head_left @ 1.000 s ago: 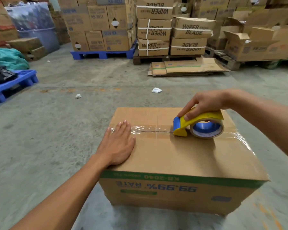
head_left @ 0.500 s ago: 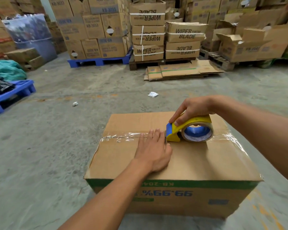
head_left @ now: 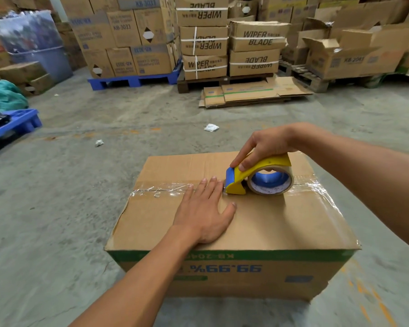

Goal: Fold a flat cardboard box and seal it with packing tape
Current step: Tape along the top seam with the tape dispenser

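Atop the cardboard box [head_left: 257, 223], right hand [head_left: 267, 146] gripping yellow tape dispenser [head_left: 257, 177], blade end pointing left along the side-to-side seam, left hand [head_left: 204, 212] flat, fingers spread on clear tape [head_left: 161, 187].

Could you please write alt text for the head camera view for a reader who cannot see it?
A right hand grips a yellow tape dispenser on a cardboard box, while the left hand lies flat on the taped seam.

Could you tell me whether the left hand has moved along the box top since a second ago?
Yes. The left hand slid right along the taped seam of the box, from its left end to the tape dispenser.
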Motion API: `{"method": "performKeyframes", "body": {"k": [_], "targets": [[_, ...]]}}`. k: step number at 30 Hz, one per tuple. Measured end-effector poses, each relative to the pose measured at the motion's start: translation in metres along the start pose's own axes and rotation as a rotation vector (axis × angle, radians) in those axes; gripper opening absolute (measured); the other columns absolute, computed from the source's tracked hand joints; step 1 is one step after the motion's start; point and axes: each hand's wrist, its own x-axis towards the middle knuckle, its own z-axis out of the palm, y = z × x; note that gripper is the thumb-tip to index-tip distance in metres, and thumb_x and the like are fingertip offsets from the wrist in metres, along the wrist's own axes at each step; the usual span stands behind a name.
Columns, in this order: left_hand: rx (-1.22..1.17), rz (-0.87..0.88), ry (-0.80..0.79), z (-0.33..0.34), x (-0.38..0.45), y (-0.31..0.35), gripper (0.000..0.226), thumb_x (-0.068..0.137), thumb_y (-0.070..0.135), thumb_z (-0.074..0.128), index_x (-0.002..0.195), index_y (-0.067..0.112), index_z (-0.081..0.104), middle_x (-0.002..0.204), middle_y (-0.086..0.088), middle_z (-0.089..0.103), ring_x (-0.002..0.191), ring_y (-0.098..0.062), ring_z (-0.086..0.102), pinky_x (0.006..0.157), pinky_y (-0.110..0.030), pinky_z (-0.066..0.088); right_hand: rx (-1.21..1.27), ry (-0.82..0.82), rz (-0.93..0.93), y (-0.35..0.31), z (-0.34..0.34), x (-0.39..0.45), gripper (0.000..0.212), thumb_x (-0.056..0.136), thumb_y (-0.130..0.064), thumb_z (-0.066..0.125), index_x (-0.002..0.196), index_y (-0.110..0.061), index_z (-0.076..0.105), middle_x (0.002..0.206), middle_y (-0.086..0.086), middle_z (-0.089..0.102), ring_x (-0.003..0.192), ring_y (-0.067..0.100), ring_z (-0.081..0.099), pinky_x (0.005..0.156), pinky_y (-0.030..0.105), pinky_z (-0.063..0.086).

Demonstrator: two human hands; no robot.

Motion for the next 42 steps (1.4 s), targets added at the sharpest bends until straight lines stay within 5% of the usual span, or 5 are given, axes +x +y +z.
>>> {"method": "performKeyframes", "body": {"k": [21, 27, 33, 38, 42], "targets": [[0.024, 0.0, 0.018, 0.001, -0.001, -0.004, 0.073, 0.096, 0.065, 0.013, 0.157, 0.03, -0.002, 0.164, 0.013, -0.008, 0.15, -0.005, -0.009, 0.123, -0.037, -0.005, 0.089, -0.052, 0.089, 0.043, -0.02, -0.05, 0.037, 0.074, -0.046, 0.077, 0.111, -0.047, 0.073, 0.123, -0.012, 0.062, 0.104, 0.019, 0.064, 0.077, 0.029, 0.058], [0.0, -0.025, 0.01, 0.002, -0.001, -0.003, 0.072, 0.096, 0.064, 0.016, 0.157, 0.03, -0.001, 0.164, 0.014, -0.008, 0.15, -0.005, -0.01, 0.122, -0.037, -0.005, 0.196, -0.103, 0.106, 0.043, -0.012, -0.055, 0.035, 0.085, -0.033, 0.074, 0.119, -0.04, 0.07, 0.116, 0.001, 0.069, 0.079, 0.02, 0.074, 0.064, 0.029, 0.06], [-0.012, -0.055, -0.017, -0.002, -0.003, 0.003, 0.073, 0.096, 0.063, 0.018, 0.158, 0.028, 0.001, 0.165, 0.011, -0.006, 0.151, -0.008, -0.009, 0.122, -0.039, -0.006, 0.243, -0.207, 0.105, 0.039, -0.006, -0.044, 0.032, 0.088, -0.028, 0.073, 0.119, -0.033, 0.071, 0.123, 0.035, 0.058, 0.079, 0.034, 0.054, 0.048, 0.026, 0.055], [0.011, -0.124, -0.062, -0.014, 0.004, 0.027, 0.071, 0.098, 0.052, 0.02, 0.158, 0.02, -0.001, 0.166, 0.0, -0.007, 0.152, -0.026, -0.008, 0.12, -0.053, -0.001, 0.196, -0.149, 0.091, 0.034, -0.013, -0.045, 0.032, 0.086, -0.03, 0.075, 0.118, -0.035, 0.072, 0.11, 0.025, 0.069, 0.07, 0.023, 0.059, 0.047, 0.024, 0.054], [-0.074, -0.069, -0.037, -0.006, 0.014, 0.059, 0.073, 0.098, 0.055, 0.015, 0.158, 0.018, -0.002, 0.166, 0.0, -0.007, 0.152, -0.02, -0.01, 0.12, -0.052, -0.004, 0.116, -0.104, 0.079, 0.026, -0.019, -0.04, 0.03, 0.084, -0.03, 0.076, 0.114, -0.035, 0.075, 0.088, 0.01, 0.072, 0.056, 0.014, 0.062, 0.046, 0.023, 0.053]]}}
